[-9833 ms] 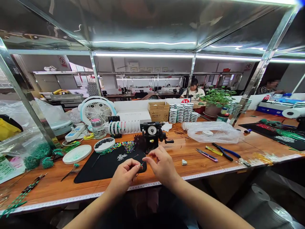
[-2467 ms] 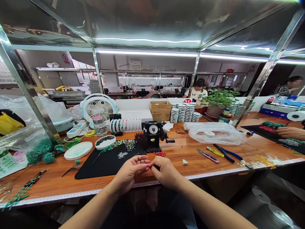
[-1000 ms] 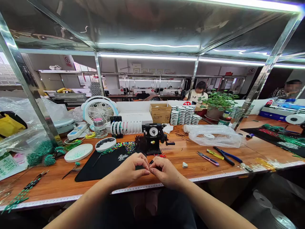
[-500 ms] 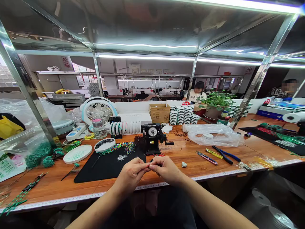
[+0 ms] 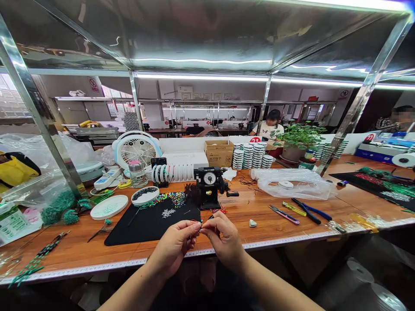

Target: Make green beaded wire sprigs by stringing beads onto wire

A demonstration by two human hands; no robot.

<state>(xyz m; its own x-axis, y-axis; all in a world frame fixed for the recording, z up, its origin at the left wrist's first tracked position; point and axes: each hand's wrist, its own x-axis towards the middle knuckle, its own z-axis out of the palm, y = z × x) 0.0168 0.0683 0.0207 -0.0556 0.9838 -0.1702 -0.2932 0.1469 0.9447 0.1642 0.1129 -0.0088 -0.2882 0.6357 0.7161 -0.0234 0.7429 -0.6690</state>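
Note:
My left hand (image 5: 173, 248) and my right hand (image 5: 224, 236) meet fingertip to fingertip over the front edge of the bench. Both are closed in a pinch on something tiny and dark, with a thin reddish bit by the left fingers; its kind is too small to make out. Just left of them lies a black mat (image 5: 142, 229) bearing small silvery pieces (image 5: 168, 213) and a spread of multicoloured beads (image 5: 177, 198). Behind the hands stands a black hand-cranked machine (image 5: 207, 201) with a round dial. A few red bits (image 5: 220, 211) lie at its base.
To the left are a white dish of black beads (image 5: 133, 201), a white lid (image 5: 110, 214) with green strands, and a fan (image 5: 138, 151). Rightward lie tweezers (image 5: 282, 214), a yellow-handled tool (image 5: 294, 209), pliers (image 5: 313, 211) and a plastic bag (image 5: 301, 181). Another person (image 5: 270, 125) sits beyond.
My hands have shifted slightly; the left has turned so its thumb lies on top, and the right fingers are more arched. The view has moved a little left, so the bench appears further right.

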